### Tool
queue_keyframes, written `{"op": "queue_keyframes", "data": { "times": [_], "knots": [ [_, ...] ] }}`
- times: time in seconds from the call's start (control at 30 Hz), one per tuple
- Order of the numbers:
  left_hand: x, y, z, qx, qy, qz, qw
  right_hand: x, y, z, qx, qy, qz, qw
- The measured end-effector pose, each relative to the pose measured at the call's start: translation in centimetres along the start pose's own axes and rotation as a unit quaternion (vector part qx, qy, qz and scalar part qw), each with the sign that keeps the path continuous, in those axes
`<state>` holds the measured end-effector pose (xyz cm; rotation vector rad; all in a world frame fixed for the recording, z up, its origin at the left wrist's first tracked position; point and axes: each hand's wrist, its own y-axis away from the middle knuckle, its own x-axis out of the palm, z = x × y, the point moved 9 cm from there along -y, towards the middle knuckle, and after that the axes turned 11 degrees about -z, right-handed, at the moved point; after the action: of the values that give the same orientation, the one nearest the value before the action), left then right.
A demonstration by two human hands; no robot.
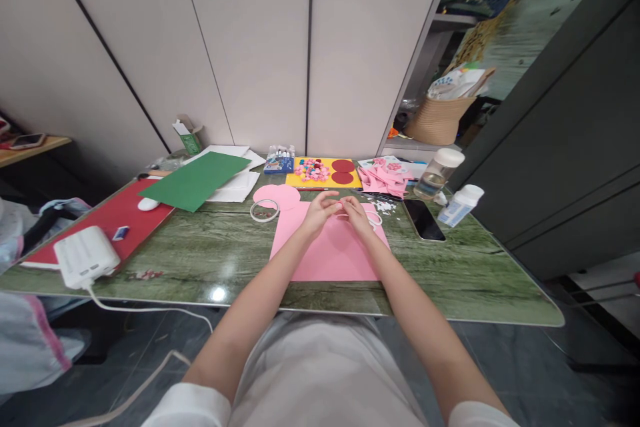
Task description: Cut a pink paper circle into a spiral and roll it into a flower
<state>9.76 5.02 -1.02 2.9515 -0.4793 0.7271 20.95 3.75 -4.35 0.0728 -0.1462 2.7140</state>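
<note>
"At the middle of the green table (pixel 190 260), what does the head view show the hands doing?"

"They meet above the pink sheet (pixel 330 257). The left hand (pixel 323 210) and the right hand (pixel 356 215) have their fingertips drawn close around a small reddish-pink piece (pixel 341 203), a narrow pinch from both sides. It is too small for me to tell its exact shape."

"What looks done?"

"Quite a lot of the preparing, I'd judge. A pile of small coloured pieces (pixel 311 170) lies on the yellow sheet (pixel 295 181), mostly pink, with some blue and red. Beside it, on the same sheet, are two dark red circles (pixel 343 165). Pale pink rounded shapes (pixel 275 195) lie just beyond the left corner of the pink sheet, and pink strips (pixel 385 180) are heaped to the right."

"And what seems left?"

"The piece between the fingers looks unfinished, since both hands are on it. The circles and the pile seem to be separate parts, not yet joined. The pink sheet looks whole where I can see it; the hands hide some of it. The green sheet (pixel 200 180) to the left appears uncut too."
</note>
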Motion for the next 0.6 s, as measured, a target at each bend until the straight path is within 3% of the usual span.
{"op": "queue_keyframes", "data": {
  "times": [0.23,0.6],
  "knots": [
    [0.6,0.4,-0.7,0.018,0.002,0.012,1.000,-0.1,-0.1,-0.2,-0.008,0.002,0.000,1.000],
    [0.2,-0.3,1.7,-0.016,0.010,0.003,1.000,-0.4,-0.8,-0.7,-0.011,0.012,-0.008,1.000]
  ]
}}
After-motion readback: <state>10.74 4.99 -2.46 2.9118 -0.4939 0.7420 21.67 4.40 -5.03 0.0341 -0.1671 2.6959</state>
